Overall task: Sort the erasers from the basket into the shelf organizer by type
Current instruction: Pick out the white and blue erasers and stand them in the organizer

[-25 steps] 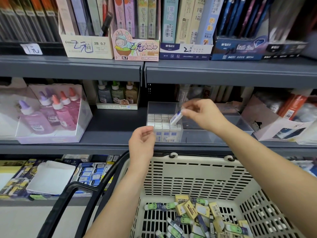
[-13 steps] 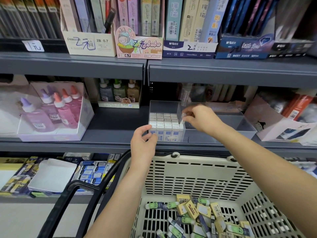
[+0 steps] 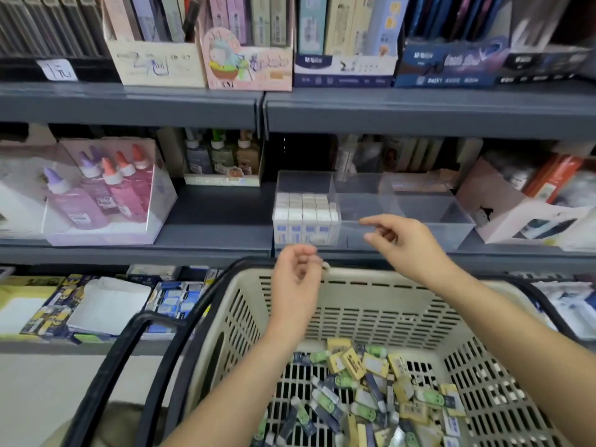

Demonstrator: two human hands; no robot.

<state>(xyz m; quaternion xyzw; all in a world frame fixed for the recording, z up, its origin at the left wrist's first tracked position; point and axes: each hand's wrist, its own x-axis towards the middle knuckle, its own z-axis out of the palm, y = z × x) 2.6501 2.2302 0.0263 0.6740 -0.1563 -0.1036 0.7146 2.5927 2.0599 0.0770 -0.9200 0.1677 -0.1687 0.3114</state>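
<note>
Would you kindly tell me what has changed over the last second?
The right hand, which pinched one more eraser above the organizer, lowered it among the white erasers in the left compartment, let go and drew back empty toward the basket. The left hand stayed above the basket rim, holding nothing; the mixed erasers in the basket lie as before.

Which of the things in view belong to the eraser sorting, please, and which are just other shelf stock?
Part of the job:
basket
loose erasers in it
clear organizer
white erasers in its left compartment
left hand and right hand, both empty

Just lying about:
glue bottles
small bottles
pink display box on the upper shelf
</note>
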